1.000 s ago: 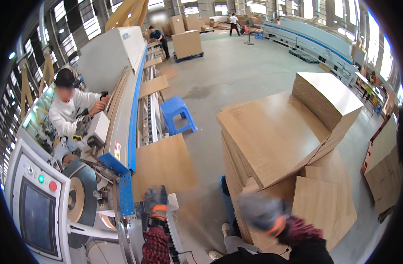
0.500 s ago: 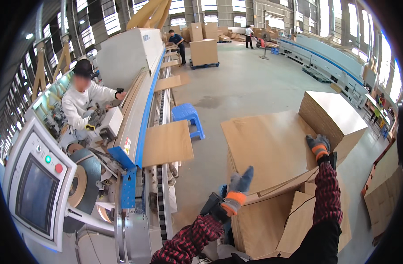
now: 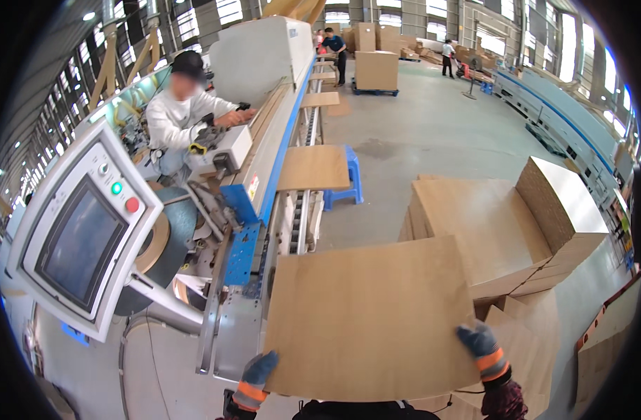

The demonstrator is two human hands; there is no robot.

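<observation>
Lifted off the stack (image 3: 474, 217) at right since a moment ago, a wooden panel (image 3: 369, 318) now lies flat, near the machine (image 3: 264, 203), gripped by gloved left hand (image 3: 254, 378) and right hand (image 3: 483, 348).

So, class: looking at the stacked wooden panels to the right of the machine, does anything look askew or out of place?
Yes. On the main stack of panels, a smaller pile sits turned at an angle, overhanging the far right corner. The lower panels fan out unevenly. The panel held by both gloved hands looks flat and undamaged.
</observation>
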